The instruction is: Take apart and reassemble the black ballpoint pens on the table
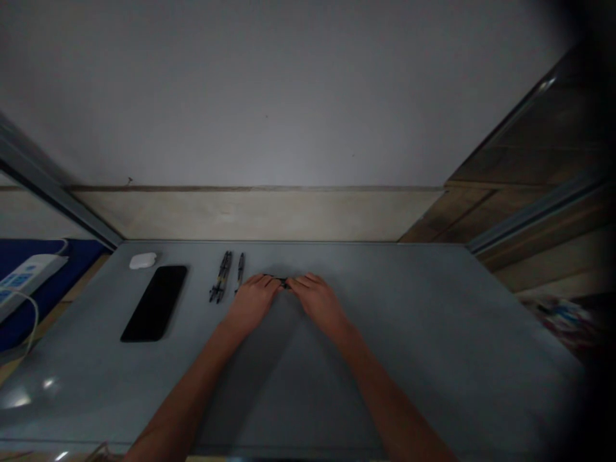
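My left hand [251, 303] and my right hand [318, 303] lie palm down near the middle of the grey table [423, 333], fingertips meeting. Between them is a small thin black object [275, 278], partly hidden by my fingers, and both hands pinch it. Its exact kind cannot be made out. Just left of my left hand lies a dark pen [240, 272], next to a bundle of similar dark pens [220, 277]. Further left are a black smartphone [154, 303], face up, and a white earbud case [142, 260].
A white power strip [24, 282] with a white cable sits on a blue mat [58, 256] beyond the table's left edge. A pale wall [250, 215] rises behind the far edge, and dark wooden panels [481, 205] stand to the right.
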`<state>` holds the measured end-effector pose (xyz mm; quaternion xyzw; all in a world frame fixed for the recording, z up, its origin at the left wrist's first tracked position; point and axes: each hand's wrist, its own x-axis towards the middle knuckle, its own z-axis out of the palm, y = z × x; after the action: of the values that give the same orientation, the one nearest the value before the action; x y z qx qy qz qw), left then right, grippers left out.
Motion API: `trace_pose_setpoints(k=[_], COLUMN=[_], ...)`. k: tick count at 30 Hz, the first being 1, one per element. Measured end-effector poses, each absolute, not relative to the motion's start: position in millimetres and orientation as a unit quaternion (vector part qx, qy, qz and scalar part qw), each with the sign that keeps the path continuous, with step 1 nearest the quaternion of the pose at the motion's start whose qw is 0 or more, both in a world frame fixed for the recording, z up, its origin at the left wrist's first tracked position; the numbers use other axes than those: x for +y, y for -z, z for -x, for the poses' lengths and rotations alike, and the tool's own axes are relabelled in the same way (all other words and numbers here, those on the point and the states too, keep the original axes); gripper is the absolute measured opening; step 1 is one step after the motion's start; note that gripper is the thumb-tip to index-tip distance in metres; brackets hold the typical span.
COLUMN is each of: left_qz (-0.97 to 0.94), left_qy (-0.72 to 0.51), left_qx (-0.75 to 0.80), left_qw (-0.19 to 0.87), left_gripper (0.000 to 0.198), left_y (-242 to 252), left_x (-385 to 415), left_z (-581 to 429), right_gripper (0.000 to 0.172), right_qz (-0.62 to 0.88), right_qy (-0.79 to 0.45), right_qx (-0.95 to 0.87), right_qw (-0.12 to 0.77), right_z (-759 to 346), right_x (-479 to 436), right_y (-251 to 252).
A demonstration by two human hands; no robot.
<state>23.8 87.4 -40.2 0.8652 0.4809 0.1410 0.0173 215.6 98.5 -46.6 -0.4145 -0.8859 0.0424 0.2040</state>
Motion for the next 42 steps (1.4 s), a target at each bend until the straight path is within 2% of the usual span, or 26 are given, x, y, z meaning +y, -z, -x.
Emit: trace_pose_setpoints(k=[7,13,16,21,25,26,28,30,33,35,38,42], left_qz=[-0.857,-0.833,-0.831,-0.832,-0.834,-0.833,-0.828,-0.821,-0.814,-0.813,-0.821,-0.817], left_qy=[-0.159,-0.197,-0.215,-0.216,-0.220,-0.225,-0.235,-0.241,-0.245,-0.251,-0.255,-0.253], left_qx=[0.485,0.497,0.491,0.493,0.487,0.486,0.488,0.495,0.499,0.496,0.481,0.485], left_qw=[0.072,0.143,0.153,0.136,0.137,0.140,0.146,0.155,0.169,0.172,0.175,0.184], left_gripper=[0.025,0.030,0.031,0.029,0.032,0.032,0.032,0.033,0.034,0.033,0.031,0.032], left_y=[40,41,42,43,44,44,45,45,44,43,43,43], left_x=[88,89,90,92,91,91,91,92,92,92,90,90], left_z=[-24,-24,-23,-21,-23,-23,-23,-22,-21,-21,-23,-24], right_gripper=[0.019,0.026,0.022,0.020,0.036,0.035,0.022,0.011,0.021,0.018,0.030,0.013], right_qz=[0.396,0.380,0.392,0.448,0.497,0.493,0.471,0.451,0.451,0.467,0.480,0.442], right_qy=[-0.025,0.006,-0.009,-0.105,-0.239,-0.273,-0.323,-0.347,-0.357,-0.365,-0.376,-0.399], right_qx=[-0.895,-0.898,-0.890,-0.838,-0.772,-0.760,-0.739,-0.724,-0.711,-0.706,-0.708,-0.710], right_qw=[0.202,0.220,0.233,0.295,0.316,0.324,0.357,0.390,0.405,0.387,0.357,0.377], right_z=[-219,-220,-220,-221,-224,-225,-226,-225,-222,-221,-223,-227], right_x=[100,98,98,99,102,103,104,105,103,101,101,104], right_y=[52,50,44,40,40,40,39,38,37,36,35,34])
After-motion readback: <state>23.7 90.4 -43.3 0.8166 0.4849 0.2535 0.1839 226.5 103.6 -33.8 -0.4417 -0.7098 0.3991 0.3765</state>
